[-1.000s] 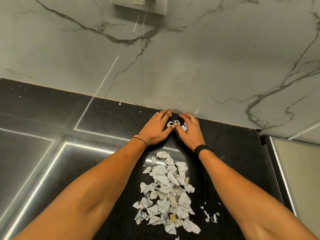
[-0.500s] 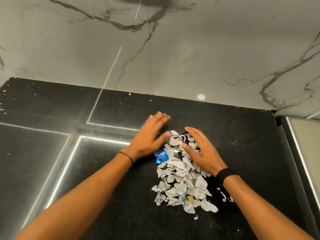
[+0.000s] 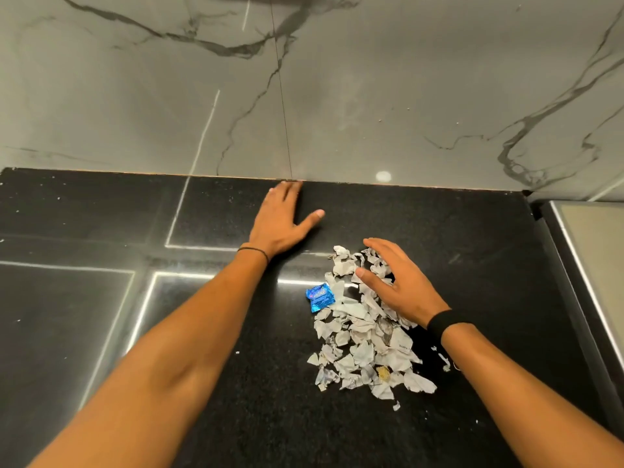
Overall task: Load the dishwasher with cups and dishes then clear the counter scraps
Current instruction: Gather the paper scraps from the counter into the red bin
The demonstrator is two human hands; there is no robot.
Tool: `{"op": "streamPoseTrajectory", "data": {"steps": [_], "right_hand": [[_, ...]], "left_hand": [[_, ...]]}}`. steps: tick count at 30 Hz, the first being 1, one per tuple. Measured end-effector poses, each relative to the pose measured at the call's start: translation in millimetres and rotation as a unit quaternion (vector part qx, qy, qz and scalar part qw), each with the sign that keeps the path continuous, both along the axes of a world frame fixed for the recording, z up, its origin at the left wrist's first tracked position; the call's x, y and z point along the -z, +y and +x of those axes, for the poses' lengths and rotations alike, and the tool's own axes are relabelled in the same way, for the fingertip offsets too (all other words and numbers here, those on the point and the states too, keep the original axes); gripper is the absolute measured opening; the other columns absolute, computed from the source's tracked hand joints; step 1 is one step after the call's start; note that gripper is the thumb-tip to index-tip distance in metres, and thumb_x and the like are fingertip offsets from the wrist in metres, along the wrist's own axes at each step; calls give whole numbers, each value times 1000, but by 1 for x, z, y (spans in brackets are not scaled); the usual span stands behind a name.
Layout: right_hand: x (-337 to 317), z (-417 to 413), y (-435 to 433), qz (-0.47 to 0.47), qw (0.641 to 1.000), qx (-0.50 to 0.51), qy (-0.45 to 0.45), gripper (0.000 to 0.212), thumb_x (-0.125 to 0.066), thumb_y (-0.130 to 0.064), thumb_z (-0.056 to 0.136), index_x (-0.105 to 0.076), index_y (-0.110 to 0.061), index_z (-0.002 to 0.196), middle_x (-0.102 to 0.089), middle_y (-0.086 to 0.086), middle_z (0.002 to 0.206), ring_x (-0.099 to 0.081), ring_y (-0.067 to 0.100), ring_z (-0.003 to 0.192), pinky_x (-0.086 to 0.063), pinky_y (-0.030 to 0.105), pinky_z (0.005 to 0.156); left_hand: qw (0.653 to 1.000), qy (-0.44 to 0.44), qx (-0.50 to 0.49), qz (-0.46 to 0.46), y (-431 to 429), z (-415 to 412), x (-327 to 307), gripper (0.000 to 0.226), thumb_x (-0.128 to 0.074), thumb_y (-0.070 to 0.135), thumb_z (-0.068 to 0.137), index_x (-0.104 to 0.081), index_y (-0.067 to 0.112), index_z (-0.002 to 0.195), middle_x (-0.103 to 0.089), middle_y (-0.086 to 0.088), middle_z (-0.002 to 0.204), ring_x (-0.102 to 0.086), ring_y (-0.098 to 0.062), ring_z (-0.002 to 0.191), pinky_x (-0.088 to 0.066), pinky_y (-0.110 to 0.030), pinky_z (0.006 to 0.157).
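A heap of torn white paper scraps lies on the black counter, right of centre. A small blue foil wrapper sits at the heap's left edge. My right hand rests on the heap's upper part, fingers spread and curved over the scraps, gripping nothing. My left hand lies flat on the bare counter further back, fingertips at the wall joint, thumb out, apart from the heap. A few stray scraps lie right of the heap, near my right wrist.
A grey marble wall rises straight behind the counter. At the right, the counter ends against a steel-edged panel. Tiny white specks dot the counter's left part.
My left hand left the heap and slid back to the wall joint. My right hand stayed on the scraps, which were pulled toward me from the wall. The blue wrapper now lies uncovered.
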State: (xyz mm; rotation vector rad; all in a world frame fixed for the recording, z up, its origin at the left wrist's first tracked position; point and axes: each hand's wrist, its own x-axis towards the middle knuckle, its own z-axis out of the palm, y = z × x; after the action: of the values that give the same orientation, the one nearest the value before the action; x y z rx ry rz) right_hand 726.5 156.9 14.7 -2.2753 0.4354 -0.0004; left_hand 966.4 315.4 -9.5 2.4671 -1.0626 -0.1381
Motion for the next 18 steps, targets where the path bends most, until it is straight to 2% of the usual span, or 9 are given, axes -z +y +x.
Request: {"op": "streamPoseTrajectory", "data": {"steps": [3,7,11,14,18], "right_hand": [[1,-2,2,2,1000,5,-7,63,-53,-57,94,-36,-33,150,-33,-15,155,-31,-5,136,-28,20,105],[3,-7,4,7,1000,18,-24,65,-54,-60,93,-39,-31,149,-37,-15,152,-34,-1,138,-33,27,114],[4,-17,5,-7,1000,-15,-16,73,-50,-72,88,-37,-33,149,-36,-15,153,-34,2,141,-35,34,115],[5,-20,3,-13,999,-29,-12,79,-50,-75,85,-35,-32,150,-35,-13,155,-32,3,142,-32,33,116],[4,-18,3,-12,1000,-25,-9,75,-53,-70,87,-35,-33,150,-35,-13,155,-33,4,141,-34,33,115]], "left_hand": [[997,2,81,15,-9,-28,-2,86,-35,73,93,-30,13,155,-32,-12,159,-23,-25,150,-15,-43,125],[984,17,177,7,1,-81,-1,79,-33,67,97,-29,13,155,-33,-7,160,-22,-19,150,-16,-41,125],[977,60,201,-26,19,-114,-2,68,-40,53,102,-27,14,156,-32,-4,161,-22,-14,151,-15,-35,126],[977,90,190,-35,24,-104,-8,68,-41,52,103,-21,19,158,-27,-3,163,-22,-13,151,-14,-32,125],[996,65,51,-42,20,-40,-11,76,-35,61,98,-23,15,158,-23,-6,165,-12,-17,154,-8,-41,126]]}}
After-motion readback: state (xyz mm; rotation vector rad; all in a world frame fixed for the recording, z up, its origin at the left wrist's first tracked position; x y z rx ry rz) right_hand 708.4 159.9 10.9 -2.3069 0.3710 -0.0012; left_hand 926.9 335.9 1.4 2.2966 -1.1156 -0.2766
